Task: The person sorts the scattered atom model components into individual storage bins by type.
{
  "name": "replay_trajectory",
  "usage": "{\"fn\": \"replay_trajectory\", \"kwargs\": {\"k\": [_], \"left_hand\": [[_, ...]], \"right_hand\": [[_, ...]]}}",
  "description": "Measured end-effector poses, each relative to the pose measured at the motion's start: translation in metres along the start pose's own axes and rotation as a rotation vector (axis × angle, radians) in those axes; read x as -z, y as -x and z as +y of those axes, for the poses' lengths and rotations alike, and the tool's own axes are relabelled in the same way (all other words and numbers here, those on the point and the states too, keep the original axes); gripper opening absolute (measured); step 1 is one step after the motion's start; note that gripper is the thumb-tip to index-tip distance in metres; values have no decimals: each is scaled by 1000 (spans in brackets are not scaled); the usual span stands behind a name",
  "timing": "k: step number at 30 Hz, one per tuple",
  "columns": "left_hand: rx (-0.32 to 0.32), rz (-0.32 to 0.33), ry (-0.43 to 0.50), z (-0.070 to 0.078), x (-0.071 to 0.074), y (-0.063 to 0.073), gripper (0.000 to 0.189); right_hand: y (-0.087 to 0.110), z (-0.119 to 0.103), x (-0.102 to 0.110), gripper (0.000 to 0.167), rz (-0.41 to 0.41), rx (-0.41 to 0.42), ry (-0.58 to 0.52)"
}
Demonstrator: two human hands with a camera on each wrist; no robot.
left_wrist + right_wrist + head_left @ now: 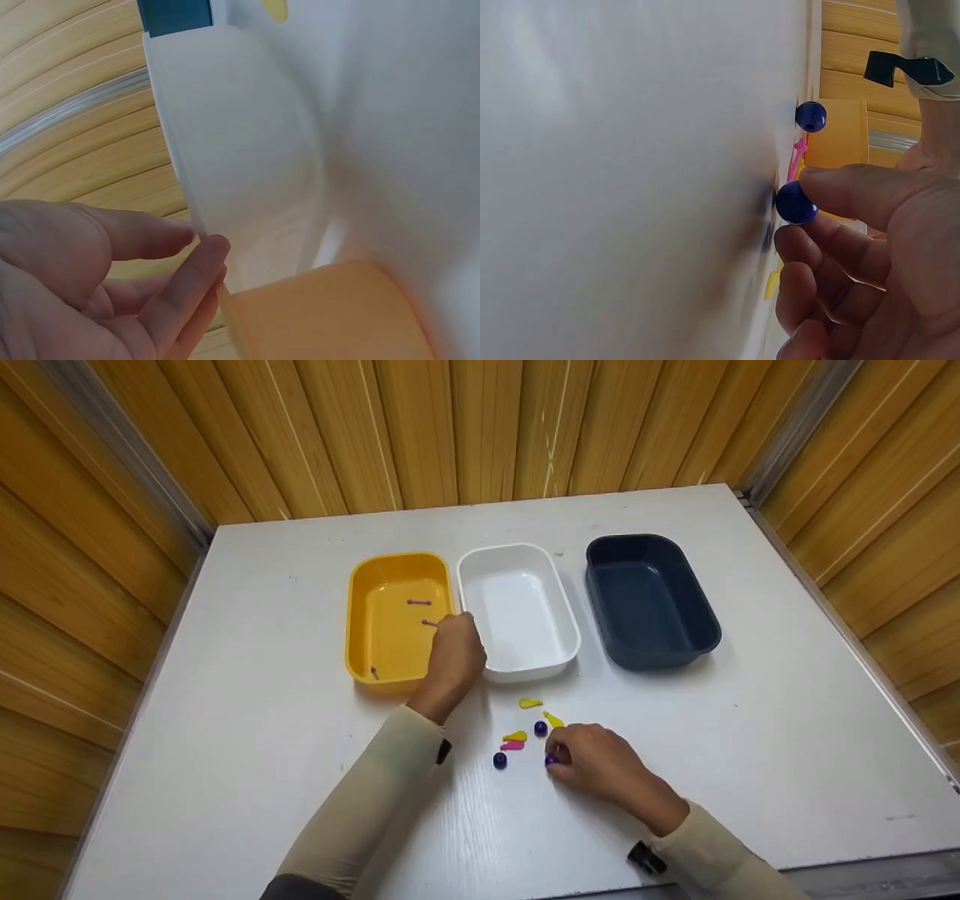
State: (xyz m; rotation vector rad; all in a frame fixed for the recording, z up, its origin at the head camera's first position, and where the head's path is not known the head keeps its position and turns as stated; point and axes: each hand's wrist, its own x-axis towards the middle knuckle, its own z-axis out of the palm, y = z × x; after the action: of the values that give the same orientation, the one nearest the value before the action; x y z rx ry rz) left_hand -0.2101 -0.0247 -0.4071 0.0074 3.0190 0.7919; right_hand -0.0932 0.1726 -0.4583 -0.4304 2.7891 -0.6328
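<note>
My left hand (pixel 456 652) is over the right side of the yellow bin (pixel 360 615), by the white bin's rim. Its thumb and fingers are slightly apart with nothing visible between them in the left wrist view. A thin purple stick (pixel 429 622) shows just beside those fingertips; two more such sticks lie inside the yellow bin. Near the front of the table, my right hand (pixel 600 761) pinches a dark blue-purple bead (pixel 796 202) between thumb and finger, at the tabletop. Two similar beads, one a holed bead (pixel 500 760), lie close to it.
Small yellow balloon-shaped pieces (pixel 530 703) and a pink piece (pixel 513 746) lie around the beads. A white bin (pixel 566 641) stands in the middle, and a dark blue bin (pixel 660 656) to its right. Wood-patterned walls (pixel 487 427) enclose the white table (pixel 247 660).
</note>
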Motion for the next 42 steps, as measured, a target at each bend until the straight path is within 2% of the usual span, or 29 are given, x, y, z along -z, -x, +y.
{"fn": "replay_trajectory", "kwargs": {"k": [14, 18, 24, 26, 34, 42], "left_hand": [[7, -34, -42, 3, -2, -1, 23], [6, -27, -99, 5, -3, -1, 24], [1, 22, -208, 7, -6, -1, 23], [7, 19, -208, 7, -7, -1, 23], [65, -84, -159, 6, -2, -4, 25], [86, -110, -133, 7, -2, -6, 25]], "right_hand": [[-3, -3, 0, 11, -34, -61, -21], [-3, -3, 1, 12, -30, -67, -22], [-2, -1, 0, 12, 19, -13, -22], [-3, -1, 1, 12, 26, -17, -28], [-8, -1, 8, 14, 42, -55, -33], [-12, 6, 16, 15, 110, -36, -33]]}}
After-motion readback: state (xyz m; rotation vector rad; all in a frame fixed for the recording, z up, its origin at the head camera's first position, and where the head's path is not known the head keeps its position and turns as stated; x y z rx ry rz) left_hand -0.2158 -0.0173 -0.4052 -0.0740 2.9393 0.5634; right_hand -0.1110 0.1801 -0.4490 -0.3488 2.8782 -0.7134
